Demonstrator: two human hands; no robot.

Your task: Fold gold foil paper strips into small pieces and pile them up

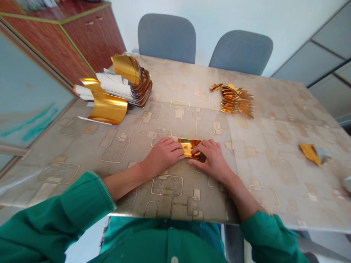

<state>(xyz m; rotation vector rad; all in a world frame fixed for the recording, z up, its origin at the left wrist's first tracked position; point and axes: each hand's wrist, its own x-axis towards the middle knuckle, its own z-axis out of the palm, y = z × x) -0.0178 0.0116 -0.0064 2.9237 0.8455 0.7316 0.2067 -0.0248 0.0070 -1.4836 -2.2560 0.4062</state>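
Currently I see the gold foil rectangle (188,146) on the tablecloth (208,120) between the left hand (168,153), curled at its left end, grip unclear, and the right hand (212,159), thumb spread, fingertips touching its right.

Tablecloth (183,124): beige, patterned with rounded rectangles, some speckled grey. Near its front edge, foil strip (188,146): mirror gold. Toward its far left corner, sheet stack (137,89): gold and white. Toward its far edge, folded pieces (236,100): coppery gold. Near its right edge, scrap (311,153): gold, silver-grey. Sleeves (65,208): green.
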